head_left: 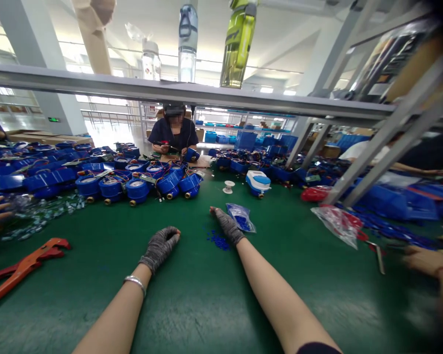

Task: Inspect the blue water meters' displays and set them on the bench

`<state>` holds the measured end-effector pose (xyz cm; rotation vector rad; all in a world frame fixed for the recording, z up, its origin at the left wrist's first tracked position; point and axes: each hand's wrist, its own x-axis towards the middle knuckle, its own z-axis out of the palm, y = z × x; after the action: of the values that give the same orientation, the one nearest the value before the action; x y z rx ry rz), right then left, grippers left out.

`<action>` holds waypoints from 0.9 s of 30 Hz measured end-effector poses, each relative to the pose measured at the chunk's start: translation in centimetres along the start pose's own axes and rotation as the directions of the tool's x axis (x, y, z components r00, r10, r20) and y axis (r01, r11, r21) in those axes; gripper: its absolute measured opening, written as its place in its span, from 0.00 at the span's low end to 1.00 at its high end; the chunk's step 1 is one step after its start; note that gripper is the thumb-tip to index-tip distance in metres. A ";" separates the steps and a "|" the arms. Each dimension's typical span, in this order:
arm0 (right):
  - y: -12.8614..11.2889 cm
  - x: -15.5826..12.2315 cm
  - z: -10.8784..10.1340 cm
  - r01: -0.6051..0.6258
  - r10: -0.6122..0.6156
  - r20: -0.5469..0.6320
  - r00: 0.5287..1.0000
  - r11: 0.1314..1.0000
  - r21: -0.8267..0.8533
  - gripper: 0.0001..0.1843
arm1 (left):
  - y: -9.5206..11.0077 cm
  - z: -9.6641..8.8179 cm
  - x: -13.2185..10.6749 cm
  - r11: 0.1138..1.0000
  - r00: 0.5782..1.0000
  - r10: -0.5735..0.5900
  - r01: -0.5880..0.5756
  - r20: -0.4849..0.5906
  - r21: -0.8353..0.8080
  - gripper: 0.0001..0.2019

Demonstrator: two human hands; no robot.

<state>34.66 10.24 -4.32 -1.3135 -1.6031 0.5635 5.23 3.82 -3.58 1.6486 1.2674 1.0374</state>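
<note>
Both my hands wear grey knit gloves and rest on the green table mat (pixel 192 295). My left hand (pixel 160 247) is curled into a loose fist with nothing visible in it, a silver bracelet on its wrist. My right hand (pixel 227 225) lies stretched forward with its fingers together, edge-on, so I cannot see whether it holds anything. It sits beside a small clear bag of blue parts (pixel 241 217) and a scatter of tiny blue pieces (pixel 218 241).
Several blue water meters (pixel 138 189) crowd the far left. A white-and-blue meter (pixel 258 182) and a small white spool (pixel 228 187) stand beyond. An orange pipe wrench (pixel 25 265) lies left. Red-filled bags (pixel 339 223) sit right. Other people's hands show at both edges; a person sits opposite.
</note>
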 end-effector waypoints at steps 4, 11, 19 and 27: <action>-0.5 -1.0 0.3 -0.122 0.108 0.121 0.987 0.985 0.120 0.36 | -0.1 0.0 0.0 1.000 1.000 0.028 -0.028 0.014 0.000 0.13; -1.6 -4.5 -0.4 -0.229 0.182 0.182 0.966 0.929 0.290 0.43 | 0.0 -0.1 -0.1 1.000 0.999 0.023 -0.023 0.028 -0.001 0.12; -1.0 -6.4 -2.9 -0.171 0.175 0.004 0.985 0.954 0.248 0.30 | 0.2 -0.6 -0.6 1.000 0.999 0.013 -0.012 0.044 -0.016 0.14; 0.6 -6.6 -6.4 -0.138 0.135 0.059 0.989 0.989 0.057 0.20 | 0.4 -0.8 -0.6 1.000 0.998 -0.020 0.019 0.067 0.022 0.14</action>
<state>40.27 2.93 -4.50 -1.3794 -1.5353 0.7328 4.52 3.19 -3.01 1.6704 1.2519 0.9513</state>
